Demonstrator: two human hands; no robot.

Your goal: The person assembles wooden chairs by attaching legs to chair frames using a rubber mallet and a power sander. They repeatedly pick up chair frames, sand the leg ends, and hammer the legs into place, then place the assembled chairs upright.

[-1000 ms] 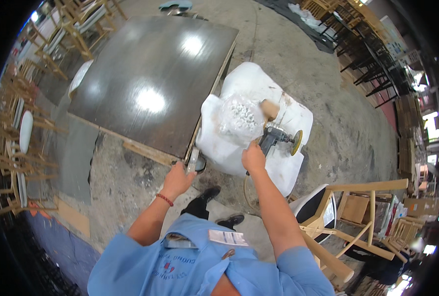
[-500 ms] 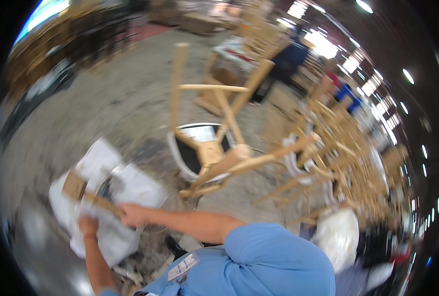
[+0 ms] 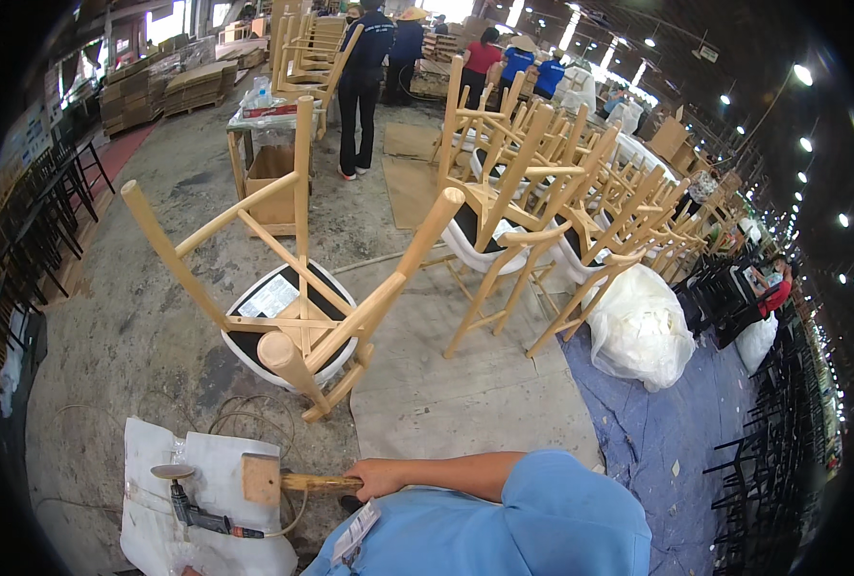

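My right hand [image 3: 377, 477] is closed round the end of the handle of a wooden mallet [image 3: 261, 478]. Its block head lies at the right edge of a white padded surface [image 3: 154, 437], possibly touching it. On that padding lies a hand-held power tool [image 3: 201, 516] with a round disc and a hose. Of my left hand [image 3: 191, 571] only a sliver shows at the lower edge, below the tool; its fingers are hidden. Beyond the padding stands an upturned wooden chair [image 3: 299, 317], legs up, with a white seat and black underside.
Several more upturned chairs [image 3: 504, 221] crowd the right. A filled white plastic bag [image 3: 641, 326] sits by a blue floor sheet [image 3: 638, 432]. A person in dark clothes [image 3: 360, 86] stands by a small table [image 3: 254, 120]; other people work farther back. A thin hose [image 3: 245, 413] curls on the floor.
The view has swung right and steadied. Both hands were at the mallet over the padding; now the right alone visibly holds its handle, and the left has dropped to the lower edge.
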